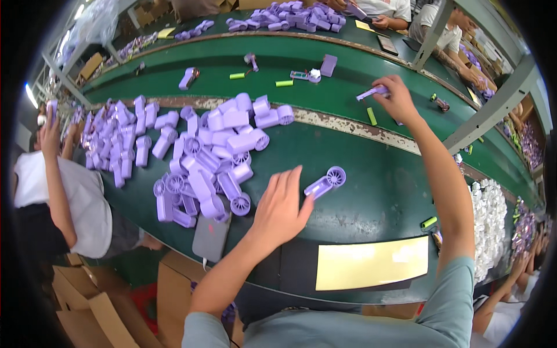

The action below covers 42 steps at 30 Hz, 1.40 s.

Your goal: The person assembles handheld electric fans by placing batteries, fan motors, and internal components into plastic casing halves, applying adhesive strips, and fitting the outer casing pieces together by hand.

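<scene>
A purple fan-shaped plastic shell (326, 181), with a round spoked end and a hollow handle, lies on the green table in front of me. My left hand (279, 207) is just left of it, palm down with fingers stretched out; its thumb tip meets or overlaps the shell's handle end. My right hand (398, 100) reaches out over the green belt, closed on a slim purple part (373, 93) that points left. The fingers partly hide that part. Below it on the belt lies a bright green cylinder (372, 116).
A heap of purple shells (209, 156) covers the table's left side. Near me are a grey power bank (211, 236) with a cable and a yellow sheet (372, 264). White parts (488, 226) pile up at right. A metal post (493, 104) rises beyond my right arm. Other people work around.
</scene>
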{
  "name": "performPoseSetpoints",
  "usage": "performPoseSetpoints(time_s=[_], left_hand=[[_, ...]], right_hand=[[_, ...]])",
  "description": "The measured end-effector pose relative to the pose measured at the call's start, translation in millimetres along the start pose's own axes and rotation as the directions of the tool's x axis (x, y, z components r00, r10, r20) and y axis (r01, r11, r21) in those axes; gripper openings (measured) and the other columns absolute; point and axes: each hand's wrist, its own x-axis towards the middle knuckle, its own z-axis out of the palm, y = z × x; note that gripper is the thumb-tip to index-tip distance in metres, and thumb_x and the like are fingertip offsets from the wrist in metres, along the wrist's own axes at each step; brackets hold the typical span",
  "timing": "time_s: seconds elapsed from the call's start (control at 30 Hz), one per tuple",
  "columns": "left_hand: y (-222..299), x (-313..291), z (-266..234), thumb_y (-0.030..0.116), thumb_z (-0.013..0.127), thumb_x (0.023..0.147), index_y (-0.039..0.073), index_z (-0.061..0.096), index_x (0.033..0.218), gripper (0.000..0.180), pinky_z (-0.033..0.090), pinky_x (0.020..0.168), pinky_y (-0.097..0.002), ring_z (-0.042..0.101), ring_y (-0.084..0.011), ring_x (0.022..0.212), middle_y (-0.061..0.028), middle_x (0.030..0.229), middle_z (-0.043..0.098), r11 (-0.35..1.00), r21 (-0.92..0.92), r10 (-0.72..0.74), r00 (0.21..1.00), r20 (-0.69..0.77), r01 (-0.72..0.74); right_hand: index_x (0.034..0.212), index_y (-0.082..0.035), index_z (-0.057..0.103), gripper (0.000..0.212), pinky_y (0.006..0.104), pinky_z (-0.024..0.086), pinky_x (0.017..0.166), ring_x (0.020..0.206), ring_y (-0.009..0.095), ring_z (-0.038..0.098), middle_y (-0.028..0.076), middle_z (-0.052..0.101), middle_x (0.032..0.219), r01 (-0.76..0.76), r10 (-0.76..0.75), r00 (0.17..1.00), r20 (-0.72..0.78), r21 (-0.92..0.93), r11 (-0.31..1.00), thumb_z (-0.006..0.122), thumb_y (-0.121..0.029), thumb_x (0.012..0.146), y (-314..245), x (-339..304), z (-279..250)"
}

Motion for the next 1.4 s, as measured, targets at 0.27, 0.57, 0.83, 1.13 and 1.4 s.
performPoseSetpoints(time_s=[0.27,0.57,0.83,1.13,1.4], left_hand=[[8,12,20,0.023,0.074,0.095,-0.003,0.052,0.117,0.040,0.053,0.085,-0.0434,0.064,-0.0325,0.098,-0.0191,0.109,0.063,0.962,-0.237,-0.095,0.981,0.167,0.134],[44,-83,-11,0.004,0.077,0.092,0.007,0.029,0.164,0.087,0.050,0.084,-0.0246,0.057,-0.0081,0.099,-0.0037,0.119,0.061,0.349,-0.823,0.182,0.829,0.528,0.448],[46,-111,-27,0.012,0.080,0.091,0.003,0.033,0.159,0.083,0.048,0.078,-0.0227,0.051,-0.0059,0.094,-0.0007,0.118,0.057,0.054,-0.833,0.078,0.830,0.553,0.550],[42,-114,-28,0.048,0.032,0.114,-0.003,0.033,0.159,0.068,0.043,0.076,-0.0230,0.044,-0.0083,0.084,-0.0018,0.107,0.055,0.057,-0.864,0.173,0.847,0.502,0.500],[49,-122,-34,0.020,0.045,0.114,0.008,0.041,0.160,0.048,0.049,0.066,-0.0255,0.053,-0.0080,0.072,-0.0025,0.096,0.052,0.457,-0.733,0.032,0.814,0.579,0.503]], right_hand=[[0.136,-0.002,0.061,0.037,0.0247,0.050,0.077,0.091,0.007,0.057,0.001,0.063,0.108,-0.329,0.312,0.941,0.134,0.583,0.743,0.066,-0.019,0.104,-191,-113,-106],[0.124,0.004,0.066,0.030,0.0315,0.053,0.093,0.112,0.022,0.064,0.019,0.060,0.130,-0.080,0.064,0.997,0.050,0.711,0.699,0.070,-0.001,0.095,-305,-194,-106],[0.116,0.001,0.069,0.025,0.0346,0.056,0.084,0.102,0.027,0.067,0.023,0.062,0.126,-0.021,0.024,1.000,0.001,0.520,0.854,0.071,-0.004,0.092,-299,-216,-98],[0.114,0.000,0.069,0.023,0.0370,0.056,0.084,0.100,0.029,0.066,0.024,0.061,0.126,0.051,-0.056,0.998,-0.003,0.448,0.893,0.071,-0.005,0.092,-293,-215,-104],[0.111,0.001,0.070,0.026,0.0366,0.055,0.086,0.099,0.030,0.067,0.023,0.063,0.122,0.051,-0.073,0.996,0.045,0.378,0.925,0.072,0.001,0.085,-307,-211,-103]])
